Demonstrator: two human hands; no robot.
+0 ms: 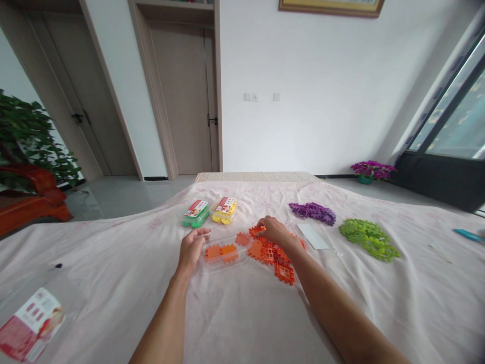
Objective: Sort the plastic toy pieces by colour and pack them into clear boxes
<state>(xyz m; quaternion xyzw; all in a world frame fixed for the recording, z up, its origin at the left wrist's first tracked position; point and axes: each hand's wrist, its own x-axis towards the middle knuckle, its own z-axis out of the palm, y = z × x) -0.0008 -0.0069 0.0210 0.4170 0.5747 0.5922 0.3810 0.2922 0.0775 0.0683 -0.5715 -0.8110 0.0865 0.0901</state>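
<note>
Fingers [200,231] of the left hand [191,248] grip the clear box [241,254] at ten o'clock, seemingly to steady it; at its two o'clock, the right hand [276,231] pinches an orange piece [256,231].

Record as illegible: blurred small print on labels [196,208] of green-filled box [195,222] and yellow-filled box [224,218], toward far edge of surface [242,323], and of clear package [71,285], toward near left corner.
</note>
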